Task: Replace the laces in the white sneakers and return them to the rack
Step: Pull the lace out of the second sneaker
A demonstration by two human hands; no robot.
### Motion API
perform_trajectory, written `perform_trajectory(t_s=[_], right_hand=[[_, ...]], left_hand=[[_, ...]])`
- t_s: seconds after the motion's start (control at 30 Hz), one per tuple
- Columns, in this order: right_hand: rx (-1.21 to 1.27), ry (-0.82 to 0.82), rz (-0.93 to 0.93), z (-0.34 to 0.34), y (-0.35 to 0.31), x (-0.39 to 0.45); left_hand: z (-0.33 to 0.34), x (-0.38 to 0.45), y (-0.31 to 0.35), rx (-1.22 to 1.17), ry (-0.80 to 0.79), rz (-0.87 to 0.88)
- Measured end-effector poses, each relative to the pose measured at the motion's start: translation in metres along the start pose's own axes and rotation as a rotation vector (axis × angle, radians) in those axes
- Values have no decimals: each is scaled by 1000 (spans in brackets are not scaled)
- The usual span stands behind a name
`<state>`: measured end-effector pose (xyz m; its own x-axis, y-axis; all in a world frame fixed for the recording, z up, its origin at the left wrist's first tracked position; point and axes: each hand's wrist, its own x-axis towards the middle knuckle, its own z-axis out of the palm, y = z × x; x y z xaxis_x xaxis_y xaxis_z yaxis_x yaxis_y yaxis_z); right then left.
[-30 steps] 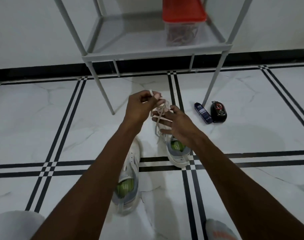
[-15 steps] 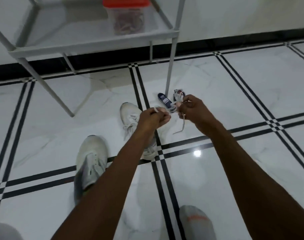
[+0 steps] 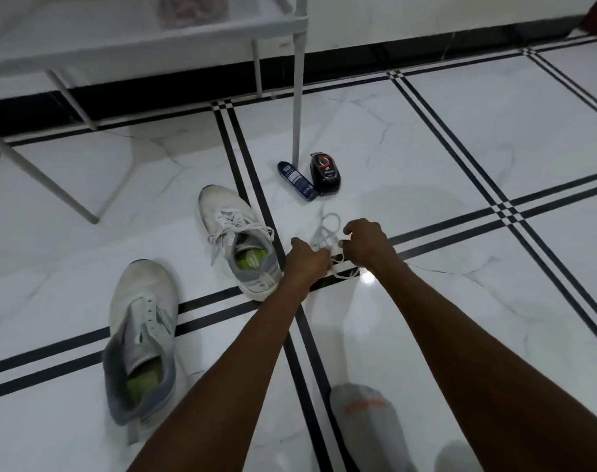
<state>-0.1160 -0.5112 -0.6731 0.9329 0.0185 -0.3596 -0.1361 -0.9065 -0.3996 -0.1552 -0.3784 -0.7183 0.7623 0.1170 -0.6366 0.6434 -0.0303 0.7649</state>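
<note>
A person seated on a tiled floor works a loose white lace between both hands, the left hand and the right hand held close together just above the tiles, each with fingers curled and pinching a part of the cord; the lace loops up in a slack tangle between the knuckles and trails onto the dark tile line below. Two white sneakers lie on the floor to the left: the far sneaker carries a lace threaded through its eyelets with the ends hanging loose, while the near sneaker shows bare eyelets and no lace. The rack stands behind them, its lower shelf at the top of the view, neither shoe on it yet. A blue bottle and a black polish applicator lie side by side near the rack's leg, and a grey-socked foot rests at the bottom edge. The lace looks light, limp and quick to knot, so it is likely best taken by its stiff tips for threading, while the sneakers, soft in the upper and firmer at the sole, would probably lift most surely by the heel collar or the sides
</note>
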Motion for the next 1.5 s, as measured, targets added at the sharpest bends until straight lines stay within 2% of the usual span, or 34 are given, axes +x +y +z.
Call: perform_trajectory(t_s=[0.1, 0.23, 0.3, 0.37, 0.4, 0.47, 0.53, 0.63, 0.7, 0.87, 1.03, 1.13, 1.27, 1.33, 1.43, 1.5], right_hand=[[36, 88, -7, -6, -13, -5], [215, -33, -218, 2, -49, -17], [284, -73, -252, 13, -67, -20], [314, -144, -253, 24, -84, -21], [303, -180, -257, 28, -93, -22], [255, -225, -290, 35, -103, -19], [183, -260, -316, 46, -112, -15], [146, -285, -322, 57, -117, -10], [154, -288, -335, 65, -124, -14], [199, -275, -377, 85, -133, -32], [308, -283, -393, 103, -134, -54], [354, -283, -387, 111, -134, -63], [465, -340, -382, 101, -140, -62], [452, -302, -459, 96, -145, -52], [366, -204, -578, 99, -151, -37], [281, -204, -610, 102, -153, -32]], left_hand=[[-18, -10, 7, 41, 23, 91], [-53, -52, 27, 126, 138, 326], [-76, -69, 29, 135, 319, 444], [-106, -79, 23, 231, 585, 528], [-121, -83, 18, 266, 691, 550], [-144, -89, 4, 324, 793, 534], [-167, -95, -13, 481, 839, 354], [-196, -108, -34, 812, 747, -50], [-216, -113, -53, 832, 643, -146], [-254, -101, -80, 686, 602, -20], [-284, -103, -66, 831, 648, 6], [-279, -99, -61, 790, 719, 243], [-250, -79, -54, 622, 538, 654], [-238, -73, -47, 569, 475, 686], [-229, -68, -42, 547, 430, 649], [-228, -66, -41, 554, 439, 601]])
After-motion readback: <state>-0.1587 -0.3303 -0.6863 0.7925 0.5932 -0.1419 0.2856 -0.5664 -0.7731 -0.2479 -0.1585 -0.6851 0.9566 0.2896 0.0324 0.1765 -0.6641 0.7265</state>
